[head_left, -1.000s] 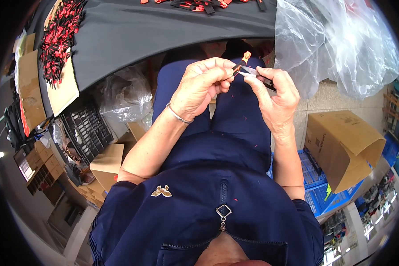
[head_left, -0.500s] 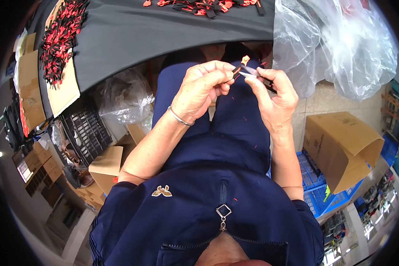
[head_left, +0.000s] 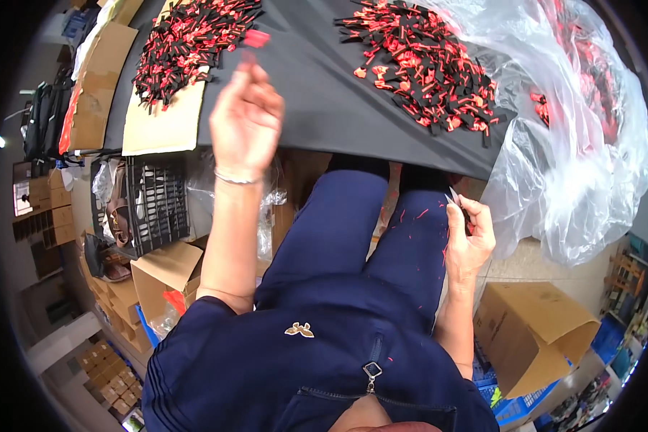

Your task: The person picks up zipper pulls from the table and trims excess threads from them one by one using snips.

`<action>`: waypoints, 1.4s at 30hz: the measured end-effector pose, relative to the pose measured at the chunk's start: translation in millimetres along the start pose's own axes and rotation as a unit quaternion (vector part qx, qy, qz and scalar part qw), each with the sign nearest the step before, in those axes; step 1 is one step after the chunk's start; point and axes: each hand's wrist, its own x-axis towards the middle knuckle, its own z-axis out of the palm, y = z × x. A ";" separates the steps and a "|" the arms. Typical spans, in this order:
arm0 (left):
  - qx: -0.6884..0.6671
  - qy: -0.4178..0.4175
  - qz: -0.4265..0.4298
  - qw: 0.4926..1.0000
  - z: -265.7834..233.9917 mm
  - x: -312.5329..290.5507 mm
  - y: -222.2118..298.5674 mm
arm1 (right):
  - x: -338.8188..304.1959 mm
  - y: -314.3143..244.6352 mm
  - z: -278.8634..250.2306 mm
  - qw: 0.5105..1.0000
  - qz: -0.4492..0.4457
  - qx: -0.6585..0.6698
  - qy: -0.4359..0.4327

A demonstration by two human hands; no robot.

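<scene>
My left hand (head_left: 246, 126) is smeared by motion over the black-covered table (head_left: 299, 108), at the right edge of a pile of small black-and-red zipper-pull-like pieces (head_left: 183, 54). Just beyond its fingertips is a blurred red piece (head_left: 256, 38). Whether the fingers still grip it cannot be made out. My right hand (head_left: 469, 234) is closed around a small pair of thread snips (head_left: 453, 197), over my right thigh. Their pointed blades stick out past thumb and fingers, slightly apart. Red thread bits (head_left: 421, 213) lie on my dark blue trousers.
A larger heap of similar pieces (head_left: 432, 68) spreads over the table's right part, beside a clear plastic bag (head_left: 547, 187) hanging off the edge. Cardboard (head_left: 162, 126) lies beneath the left pile. A black crate (head_left: 158, 205) stands below left, an open carton (head_left: 529, 331) at right.
My left hand has left the snips and swung up and left to the left pile. My right hand, still holding the snips, has dropped lower. The view has shifted, showing more of the table.
</scene>
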 end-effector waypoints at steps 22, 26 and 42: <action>0.868 -0.095 0.227 0.432 16.2 65.8 -58.1 | 6.0 9.4 3.6 0.999 0.024 0.025 0.004; 0.773 0.002 0.047 0.633 27.7 38.3 -57.7 | 6.1 7.9 0.3 0.998 0.029 0.058 0.012; 0.411 -0.085 -0.253 0.872 66.4 -67.9 -109.7 | 3.2 -18.5 2.9 0.965 -0.238 -0.096 0.048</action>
